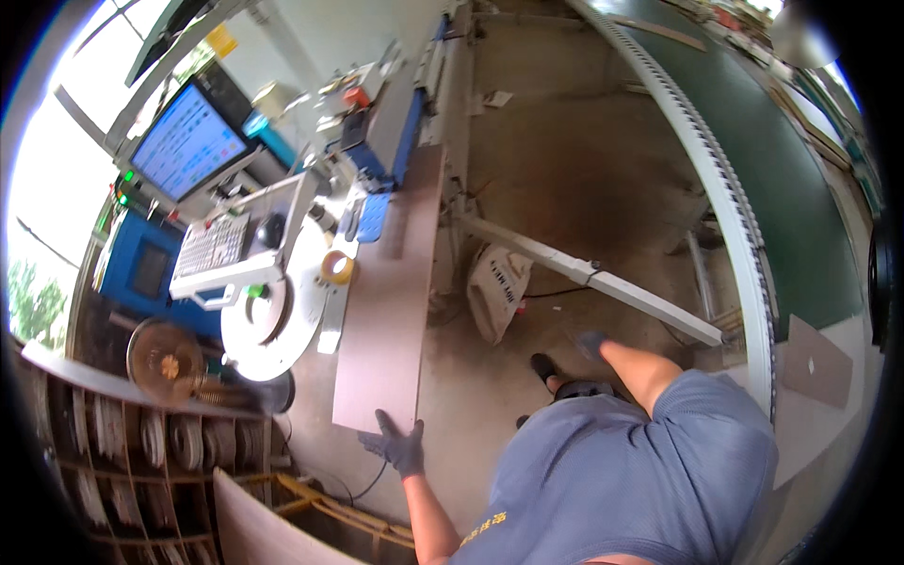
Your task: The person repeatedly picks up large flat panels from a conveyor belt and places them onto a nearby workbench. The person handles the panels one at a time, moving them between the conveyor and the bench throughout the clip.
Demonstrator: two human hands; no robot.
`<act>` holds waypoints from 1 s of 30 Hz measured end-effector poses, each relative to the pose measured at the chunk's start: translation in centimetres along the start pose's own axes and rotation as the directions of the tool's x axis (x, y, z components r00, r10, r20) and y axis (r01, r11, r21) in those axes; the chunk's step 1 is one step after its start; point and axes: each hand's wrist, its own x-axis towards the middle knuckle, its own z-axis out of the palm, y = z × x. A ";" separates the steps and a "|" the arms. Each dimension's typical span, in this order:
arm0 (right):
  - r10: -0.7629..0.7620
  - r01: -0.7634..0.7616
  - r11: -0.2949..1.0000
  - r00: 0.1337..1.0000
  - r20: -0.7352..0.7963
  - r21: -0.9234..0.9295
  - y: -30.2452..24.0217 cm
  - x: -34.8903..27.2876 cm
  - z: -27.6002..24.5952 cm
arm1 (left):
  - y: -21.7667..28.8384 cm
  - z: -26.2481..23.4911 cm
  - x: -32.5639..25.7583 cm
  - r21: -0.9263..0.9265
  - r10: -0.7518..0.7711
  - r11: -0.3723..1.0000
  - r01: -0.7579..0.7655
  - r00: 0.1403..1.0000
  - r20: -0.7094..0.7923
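Note:
A long, pale pinkish-grey board (388, 330) lies along the right side of a machine, its near end sticking out toward me. My left hand (395, 446), in a dark grey glove, holds that near end at its corner. One finger lies over the top face, and the thumb is by the edge. My right hand (591, 346), gloved too, hangs low beside my body, away from the board. It is small and blurred, so its fingers cannot be made out. A blue pad (374, 217) and a yellow tape roll (336, 266) sit left of the board.
A monitor (188, 141) and keyboard (213, 247) stand left, above a round white plate (306, 325). Shelves of edging rolls (188, 443) fill the lower left. A white beam (593, 273) crosses mid-floor beside a printed sack (497, 292). A green conveyor (753, 141) runs along the right.

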 end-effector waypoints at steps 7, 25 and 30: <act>0.102 -0.200 0.950 0.924 0.369 0.239 3.9 -32.1 28.5 | 1.1 3.2 3.3 -0.008 0.051 0.999 -0.051 0.998 -0.033; 0.793 0.109 0.608 -0.119 -0.597 0.786 17.8 -45.5 0.7 | 6.3 9.1 9.0 0.303 0.516 0.809 -0.503 0.855 0.041; 0.922 -0.157 0.155 -0.333 -0.200 0.975 30.5 -56.5 18.0 | 9.1 17.4 -6.0 0.248 0.569 0.661 -0.708 0.689 0.449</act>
